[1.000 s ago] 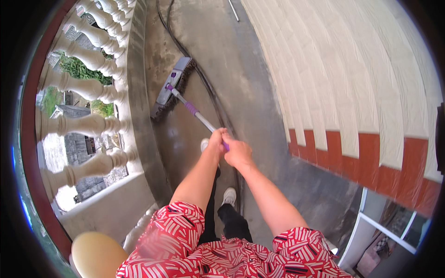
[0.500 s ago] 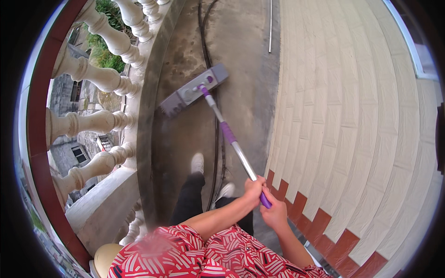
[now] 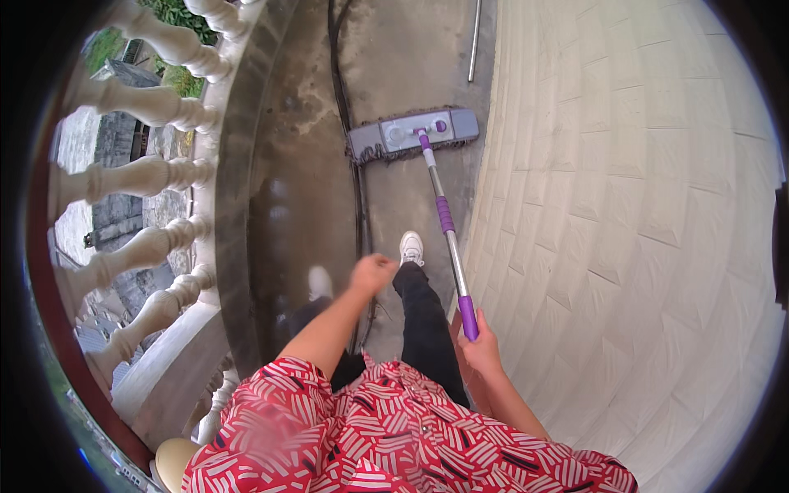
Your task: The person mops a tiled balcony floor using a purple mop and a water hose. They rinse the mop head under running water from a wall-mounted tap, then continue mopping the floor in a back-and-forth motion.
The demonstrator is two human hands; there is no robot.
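A flat mop (image 3: 446, 222) with a silver pole and purple grips slants up and away from me. Its wide grey head (image 3: 411, 135), fringed with dark strands along the edges, lies on the wet concrete floor (image 3: 288, 193) near the wall side. My right hand (image 3: 482, 347) is closed around the purple grip at the pole's near end. Off the pole, my left hand (image 3: 374, 274) hovers left of it with fingers loosely curled and nothing visible in them; it is slightly blurred.
A dark hose or cable (image 3: 341, 74) runs along the floor, passing by the mop head's left end. White balusters (image 3: 148, 177) line the left side. A pale brick-patterned wall (image 3: 608, 214) rises at right. A thin metal rod (image 3: 474, 45) lies beside it farther ahead.
My left hand has let go of the mop pole and moved left. The mop head has swung right, toward the wall, and turned nearly crosswise. My right foot has stepped forward.
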